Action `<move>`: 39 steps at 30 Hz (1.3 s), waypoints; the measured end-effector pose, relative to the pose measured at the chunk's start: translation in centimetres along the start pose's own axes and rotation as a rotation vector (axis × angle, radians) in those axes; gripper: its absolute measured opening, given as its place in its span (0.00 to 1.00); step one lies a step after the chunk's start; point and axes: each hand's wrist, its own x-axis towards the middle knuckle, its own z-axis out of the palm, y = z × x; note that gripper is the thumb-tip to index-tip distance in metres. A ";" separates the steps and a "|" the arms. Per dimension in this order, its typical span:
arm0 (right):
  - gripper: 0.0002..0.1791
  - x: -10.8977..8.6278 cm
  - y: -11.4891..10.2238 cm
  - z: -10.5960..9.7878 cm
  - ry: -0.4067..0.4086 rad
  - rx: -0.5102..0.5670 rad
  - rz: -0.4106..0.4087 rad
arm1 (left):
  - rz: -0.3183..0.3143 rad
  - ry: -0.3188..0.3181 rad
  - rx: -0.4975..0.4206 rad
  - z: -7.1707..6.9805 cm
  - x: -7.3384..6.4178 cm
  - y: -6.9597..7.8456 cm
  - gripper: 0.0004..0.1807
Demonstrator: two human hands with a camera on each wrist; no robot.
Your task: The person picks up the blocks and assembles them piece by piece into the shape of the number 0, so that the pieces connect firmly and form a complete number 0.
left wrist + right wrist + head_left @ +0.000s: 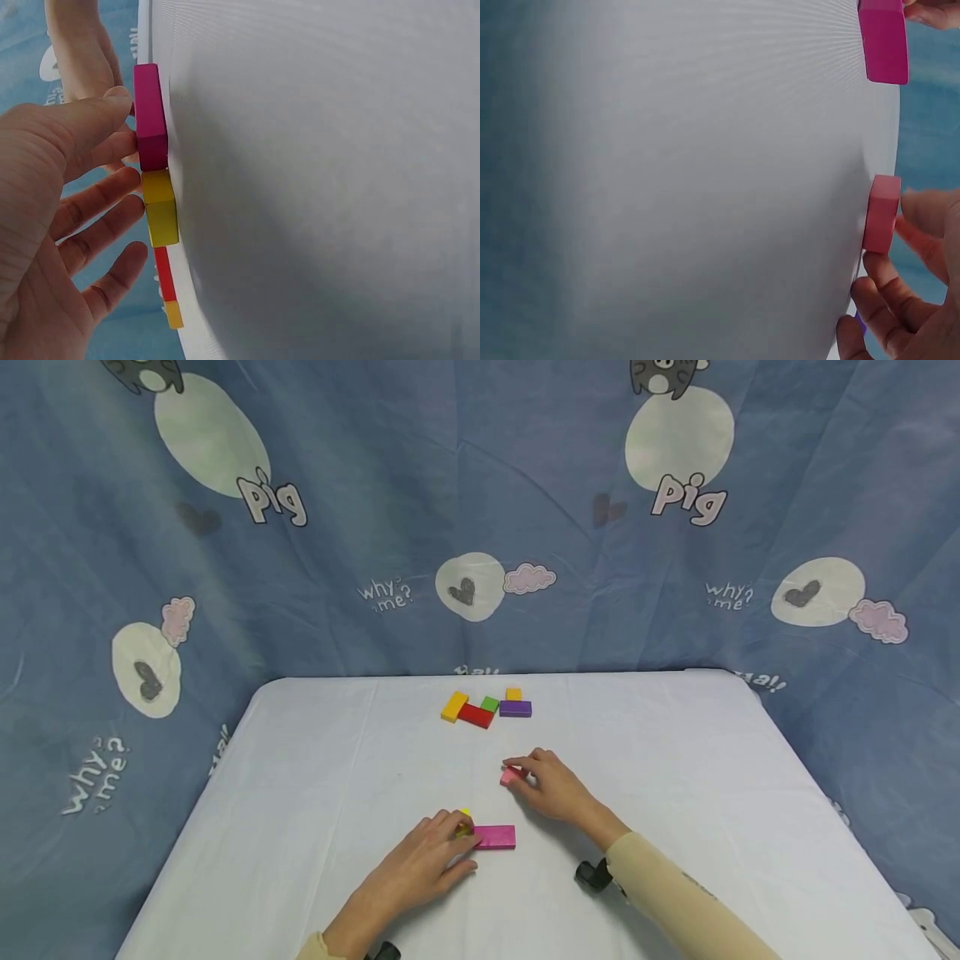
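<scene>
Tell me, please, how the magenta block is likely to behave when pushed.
The magenta block looks stiff, given its straight, crisp edges. Its flat faces suggest it would slide rather than roll, and lying lengthwise, it seems unlikely to tip.

Eight blocks [495,838], one left hand [423,864], one right hand [555,789], two sleeves [686,897] and one table [337,760] are visible.

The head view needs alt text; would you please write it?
A person's left hand touches a magenta rectangular block beside a partly hidden yellow block on a white table; the right hand pinches a small pink block. Farther back lie a red block, a green block, a purple block and two more yellow blocks.
</scene>
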 end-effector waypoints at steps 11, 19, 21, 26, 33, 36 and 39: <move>0.20 -0.5 0.0 -0.3 -0.002 0.017 0.003 | -0.028 -0.004 -0.012 -0.1 0.0 0.2 0.20; 0.21 -0.7 0.0 -0.4 0.005 0.042 -0.007 | -0.038 -0.004 -0.023 -0.1 0.0 0.1 0.21; 0.22 -0.8 0.0 -0.3 0.007 0.042 -0.014 | -0.033 0.001 -0.026 -0.1 0.0 0.1 0.21; 0.19 -0.8 0.1 -0.2 0.019 0.027 -0.029 | -0.043 -0.012 -0.029 -0.1 0.0 0.1 0.21; 0.15 -1.2 -0.1 -0.5 0.000 0.051 -0.028 | -0.047 -0.007 -0.025 -0.1 0.0 0.2 0.21; 0.15 -1.4 -0.2 -0.7 -0.014 0.071 -0.030 | -0.052 -0.012 -0.032 -0.1 0.0 0.3 0.21; 0.15 -1.7 -0.1 -0.7 -0.013 0.076 -0.040 | -0.058 -0.019 -0.037 -0.1 0.0 0.2 0.21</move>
